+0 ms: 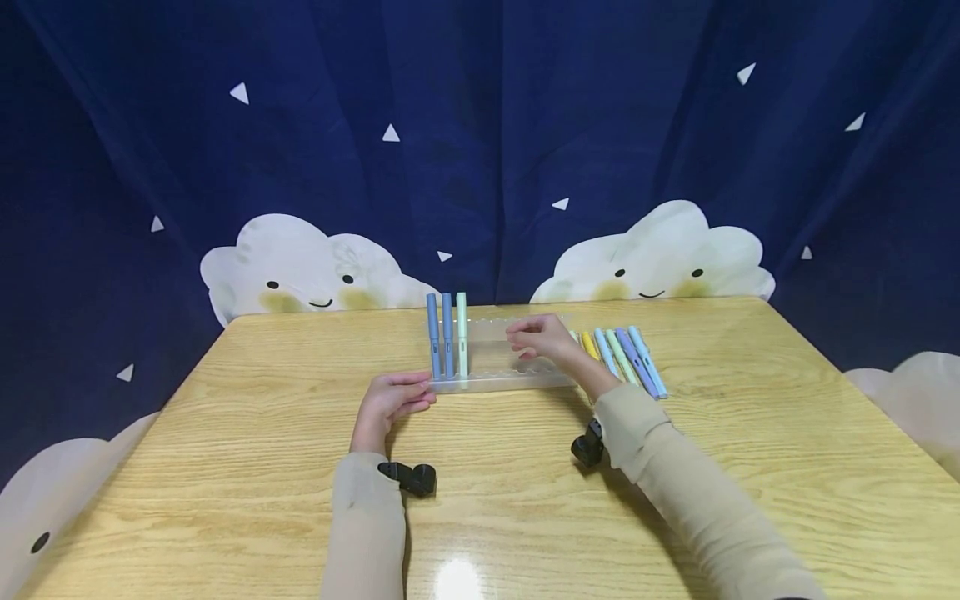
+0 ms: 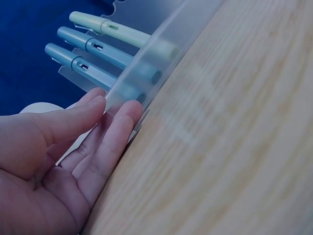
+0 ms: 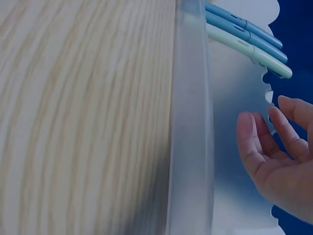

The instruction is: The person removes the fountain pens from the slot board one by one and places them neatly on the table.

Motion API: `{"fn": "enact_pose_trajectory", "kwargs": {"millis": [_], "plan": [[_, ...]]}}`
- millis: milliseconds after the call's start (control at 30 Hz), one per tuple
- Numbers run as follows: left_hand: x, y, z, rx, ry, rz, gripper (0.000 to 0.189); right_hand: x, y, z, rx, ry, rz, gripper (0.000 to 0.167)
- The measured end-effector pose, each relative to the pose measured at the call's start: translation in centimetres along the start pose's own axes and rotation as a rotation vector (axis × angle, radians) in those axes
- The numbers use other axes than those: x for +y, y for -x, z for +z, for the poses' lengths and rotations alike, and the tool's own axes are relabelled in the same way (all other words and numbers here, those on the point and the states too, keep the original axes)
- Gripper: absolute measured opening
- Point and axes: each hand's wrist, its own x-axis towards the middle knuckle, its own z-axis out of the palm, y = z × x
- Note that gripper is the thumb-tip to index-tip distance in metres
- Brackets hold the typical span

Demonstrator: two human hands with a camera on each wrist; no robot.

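Clear rack (image 1: 517, 382): here it is, far part of the surface (image 1: 480, 450) twd 12 o'clock; ledge faces the person at 6, scalloped edge at 12, prob so each notch gives one pen its own lane.
Blue pens (image 1: 447, 321): two, side by side at the rack's 9-10 o'clock end, feet in the ledge, caps past the scallops; prob filed from that end so they sit in order.
Pale green pen (image 1: 462, 321): next in line at 3 o'clock of the blues, same lean, same way up.
L hand (image 1: 388, 404): grip closed on the rack's corner at 8 o'clock, thumb & fingers either side; prob a brace bc light plastic could skid.
R hand (image 1: 546, 338): grip relaxed, nothing in it, fingertips apart, over the rack's 2 o'clock part.
Loose pens (image 1: 639, 361): row at the rack's 3 o'clock, yellow, purple, blues, greens; prob laid there for easy R reach. Forearm hides some, can't give full count.
Curtain (image 1: 450, 192): dark blue, behind at 12.
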Motion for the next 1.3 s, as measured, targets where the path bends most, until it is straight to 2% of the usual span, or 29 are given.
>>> {"fn": "enact_pose_trajectory", "kwargs": {"millis": [200, 567, 700, 933, 1100, 1300], "plan": [[0.0, 0.0, 0.0, 0.0, 0.001, 0.004, 0.029, 0.0, -0.6, 1.7, -0.013, -0.018, -0.005, 0.03], [-0.1, -0.1, -0.1, -0.003, -0.001, 0.004, 0.029, -0.4, -1.6, 4.3, 0.014, -0.039, -0.043, 0.026], [0.0, -0.1, 0.0, 0.01, -0.002, -0.002, 0.028, -0.4, -1.9, 4.8, -0.017, -0.022, -0.052, 0.026], [0.0, 0.0, 0.0, 0.007, 0.0, -0.007, 0.029, -0.2, -2.2, 5.4, -0.067, 0.071, -0.088, 0.03], [0.0, 0.0, 0.0, 0.005, 0.003, -0.004, 0.029, -0.3, -2.1, 5.7, -0.114, 0.057, -0.098, 0.034], [0.1, 0.0, 0.0, 0.02, -0.008, -0.017, 0.028, -0.4, -2.1, 6.1, -0.124, -0.005, -0.054, 0.036]]}}
